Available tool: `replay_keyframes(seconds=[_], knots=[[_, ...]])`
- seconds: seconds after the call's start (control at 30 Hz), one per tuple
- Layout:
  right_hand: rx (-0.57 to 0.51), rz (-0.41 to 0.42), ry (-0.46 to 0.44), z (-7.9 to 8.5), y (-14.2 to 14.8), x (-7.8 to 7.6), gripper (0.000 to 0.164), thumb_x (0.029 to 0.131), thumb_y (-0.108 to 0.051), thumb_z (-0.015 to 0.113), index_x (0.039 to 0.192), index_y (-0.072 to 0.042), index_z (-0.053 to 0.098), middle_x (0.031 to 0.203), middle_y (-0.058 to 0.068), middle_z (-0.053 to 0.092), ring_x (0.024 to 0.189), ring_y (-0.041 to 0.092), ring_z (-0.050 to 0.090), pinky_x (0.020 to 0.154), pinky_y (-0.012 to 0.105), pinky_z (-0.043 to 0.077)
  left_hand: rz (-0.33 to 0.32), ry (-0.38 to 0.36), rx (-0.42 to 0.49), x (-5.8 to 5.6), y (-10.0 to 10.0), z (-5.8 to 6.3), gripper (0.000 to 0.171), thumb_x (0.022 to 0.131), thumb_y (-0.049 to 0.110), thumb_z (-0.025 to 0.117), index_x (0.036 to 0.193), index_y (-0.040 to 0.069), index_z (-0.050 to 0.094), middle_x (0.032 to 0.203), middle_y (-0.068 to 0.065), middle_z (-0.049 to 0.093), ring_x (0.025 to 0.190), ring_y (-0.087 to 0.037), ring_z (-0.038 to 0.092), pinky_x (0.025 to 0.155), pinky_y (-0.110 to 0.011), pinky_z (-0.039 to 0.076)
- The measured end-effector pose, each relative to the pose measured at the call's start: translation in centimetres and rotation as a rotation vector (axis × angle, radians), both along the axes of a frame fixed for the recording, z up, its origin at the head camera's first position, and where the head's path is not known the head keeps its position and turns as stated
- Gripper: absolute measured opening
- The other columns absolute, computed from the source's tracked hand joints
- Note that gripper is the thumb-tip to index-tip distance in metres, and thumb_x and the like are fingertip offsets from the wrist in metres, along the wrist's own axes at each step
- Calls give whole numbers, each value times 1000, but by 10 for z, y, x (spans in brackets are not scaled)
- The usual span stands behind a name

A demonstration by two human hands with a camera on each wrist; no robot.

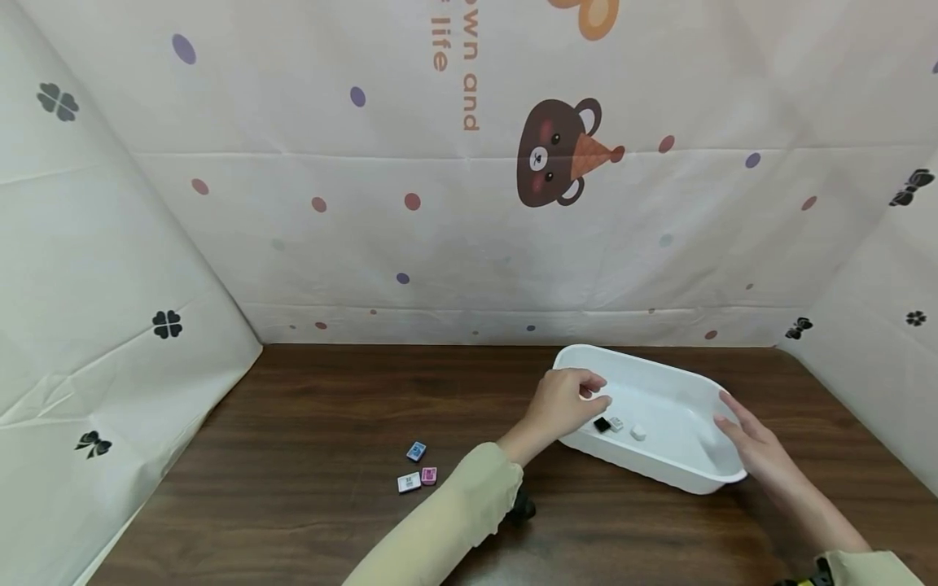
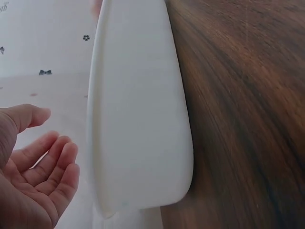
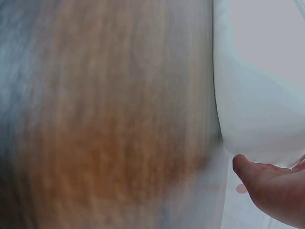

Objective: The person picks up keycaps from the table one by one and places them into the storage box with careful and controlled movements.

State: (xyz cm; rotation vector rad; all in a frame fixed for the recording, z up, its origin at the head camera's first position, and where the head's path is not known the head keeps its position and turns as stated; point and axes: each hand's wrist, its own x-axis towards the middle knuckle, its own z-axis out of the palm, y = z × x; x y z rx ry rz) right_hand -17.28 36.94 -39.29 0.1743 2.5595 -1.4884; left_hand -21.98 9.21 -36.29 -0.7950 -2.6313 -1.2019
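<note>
My left hand (image 1: 560, 399) hovers over the left end of a white plastic tray (image 1: 659, 470). Its fingers are loosely bent, with a gap to the thumb; the left wrist view shows nothing in this hand (image 2: 40, 167). At the tray's right end is my right hand (image 1: 758, 448), its fingers fairly straight by the rim; whether it bears on the tray is unclear. Inside the tray lie a small black block (image 1: 602, 425), a patterned whitish block (image 1: 616, 423) and a plain white block (image 1: 638, 433).
Left of the tray, a small blue block (image 1: 416, 451), a pink block (image 1: 429, 476) and a white block (image 1: 409, 483) lie close together on the dark wooden table (image 1: 308, 423). Printed cloth walls (image 1: 454, 244) enclose the table's back and sides.
</note>
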Motion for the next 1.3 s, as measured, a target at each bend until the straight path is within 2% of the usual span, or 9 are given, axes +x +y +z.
replay_keyframes(seconds=[0.33,0.53,0.73,0.97,1.3], knots=[[-12,-1,21,-1,1,0,68,97,-44,26,143,-7,-10,143,28,-18,128,51,-12,97,67,1,-25,33,-13,2,-29,11,24,83,21,66,102,7,69,94,-2,69,82,-6,59,70,-12,43],[2,3,23,-2,1,0,69,97,-44,26,143,-6,-9,143,29,-17,128,53,-9,96,68,3,-1,27,6,1,-47,12,24,82,19,66,102,6,69,92,-3,68,83,-12,60,69,-15,44],[-4,-2,26,-2,1,0,69,97,-43,26,143,-6,-10,143,29,-17,128,52,-9,97,67,2,15,16,-22,3,-62,14,25,82,21,66,103,7,68,93,-3,67,82,-9,59,70,-15,45],[-1,-4,23,-3,1,0,68,98,-42,25,143,-6,-10,143,30,-16,127,54,-5,97,67,3,23,6,-14,7,-77,12,25,81,21,67,101,6,68,92,-2,67,83,-10,59,72,-19,46],[1,-3,11,-2,1,0,68,97,-44,25,143,-7,-10,143,29,-17,127,54,-7,96,68,3,18,-7,5,15,-105,7,24,82,22,67,102,7,67,99,-5,67,89,-15,60,76,-26,48]])
